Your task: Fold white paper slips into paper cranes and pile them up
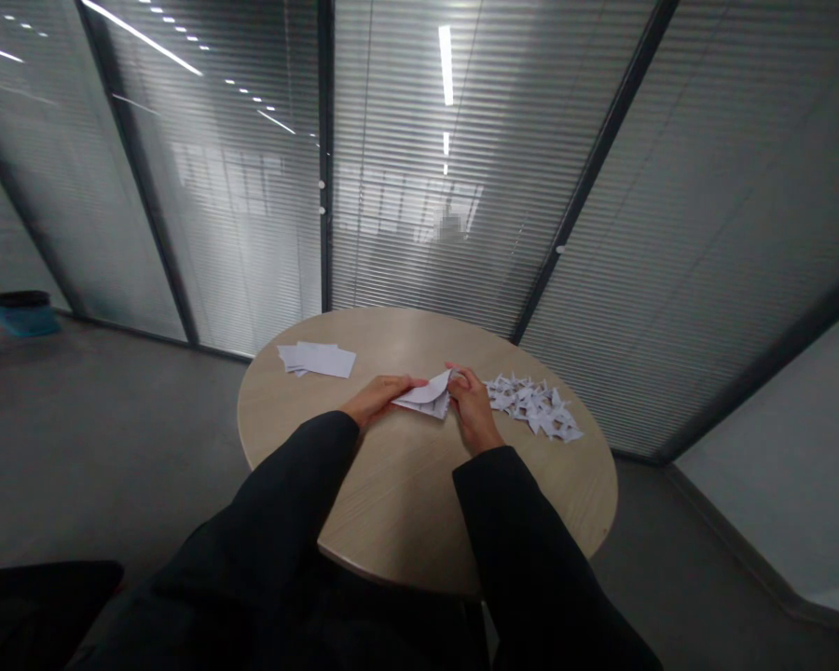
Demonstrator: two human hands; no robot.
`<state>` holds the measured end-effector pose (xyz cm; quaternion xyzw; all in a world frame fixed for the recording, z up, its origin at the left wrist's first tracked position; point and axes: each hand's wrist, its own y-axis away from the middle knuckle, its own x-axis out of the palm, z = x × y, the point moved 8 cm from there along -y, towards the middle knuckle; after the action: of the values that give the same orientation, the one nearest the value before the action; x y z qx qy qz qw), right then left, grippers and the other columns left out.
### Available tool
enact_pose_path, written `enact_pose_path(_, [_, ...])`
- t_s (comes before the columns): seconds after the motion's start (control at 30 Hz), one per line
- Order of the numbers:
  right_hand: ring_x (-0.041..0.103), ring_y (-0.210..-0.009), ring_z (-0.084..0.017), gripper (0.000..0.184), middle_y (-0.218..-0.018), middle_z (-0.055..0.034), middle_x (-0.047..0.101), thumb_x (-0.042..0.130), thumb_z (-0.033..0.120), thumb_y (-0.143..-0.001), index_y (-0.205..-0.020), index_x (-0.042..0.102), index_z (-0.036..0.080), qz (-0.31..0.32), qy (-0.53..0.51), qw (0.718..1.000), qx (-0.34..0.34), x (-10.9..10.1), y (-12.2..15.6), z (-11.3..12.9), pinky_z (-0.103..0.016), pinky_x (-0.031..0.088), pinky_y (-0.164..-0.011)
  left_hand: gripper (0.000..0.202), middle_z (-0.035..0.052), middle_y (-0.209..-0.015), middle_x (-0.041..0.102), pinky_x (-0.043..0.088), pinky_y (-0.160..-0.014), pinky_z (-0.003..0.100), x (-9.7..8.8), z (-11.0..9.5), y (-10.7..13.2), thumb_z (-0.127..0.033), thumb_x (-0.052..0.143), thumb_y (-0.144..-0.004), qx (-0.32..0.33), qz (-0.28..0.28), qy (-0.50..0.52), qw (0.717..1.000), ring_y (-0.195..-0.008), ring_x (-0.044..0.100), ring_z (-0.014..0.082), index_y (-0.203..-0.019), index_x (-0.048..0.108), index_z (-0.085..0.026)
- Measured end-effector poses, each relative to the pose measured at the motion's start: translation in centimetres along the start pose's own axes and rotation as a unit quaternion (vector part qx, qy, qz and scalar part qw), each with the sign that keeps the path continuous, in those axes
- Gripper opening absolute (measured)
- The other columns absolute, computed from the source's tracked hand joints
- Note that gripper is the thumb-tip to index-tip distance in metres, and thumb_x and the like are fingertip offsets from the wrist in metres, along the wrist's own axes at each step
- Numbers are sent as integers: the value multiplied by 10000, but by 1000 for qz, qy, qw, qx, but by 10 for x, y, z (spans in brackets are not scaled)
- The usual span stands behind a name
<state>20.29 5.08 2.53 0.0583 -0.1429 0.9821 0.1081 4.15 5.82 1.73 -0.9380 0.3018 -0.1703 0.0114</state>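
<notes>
On the round wooden table (405, 503) both of my hands hold a white sheet of paper (426, 393) that is partly folded, one flap curled upward. My left hand (378, 396) pinches its left edge flat against the table. My right hand (470, 405) grips the right side, fingers closed on the raised flap. A pile of several small folded white paper shapes (535, 407) lies just right of my right hand. A short stack of flat white sheets (318, 359) lies at the table's far left.
Glass walls with closed blinds stand close behind the table. A blue bin (20, 315) sits on the grey floor at far left. A dark chair (34, 606) is at lower left.
</notes>
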Motion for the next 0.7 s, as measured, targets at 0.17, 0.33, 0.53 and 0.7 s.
enact_pose_path(0.17, [631,-727,-179,411,-764,14,661,647,407,-690,-1060,616,232,29,-3,1000,-5,10,2,5,-279,480,-631,481,85,-844,728,453,-756,293,-16,-4,-7,-349,863,-548,67,-59,-83,993,-750,640,170,-934,709,-107])
enact_pose_path(0.33, [665,-817,-203,506,-856,-37,709,661,521,-725,-1118,554,219,37,-37,998,-24,17,6,12,-329,508,-731,474,44,-750,701,445,-668,269,-21,-10,-8,-312,830,-577,112,-94,-151,978,-690,625,159,-984,663,-138])
enact_pose_path(0.53, [669,-721,-197,716,-852,-20,722,844,362,-522,-1139,507,223,29,2,999,-17,21,11,9,-342,524,-695,264,67,-804,705,439,-743,305,-15,-21,-3,-354,761,-657,159,-122,-263,944,-758,612,187,-836,718,-165])
enact_pose_path(0.7, [662,-644,-184,666,-761,-4,718,838,340,-532,-1116,544,208,17,15,999,-27,20,11,9,-309,510,-631,250,73,-813,714,424,-749,312,-14,-21,-4,-399,710,-709,165,-117,-301,932,-754,601,192,-805,733,-169])
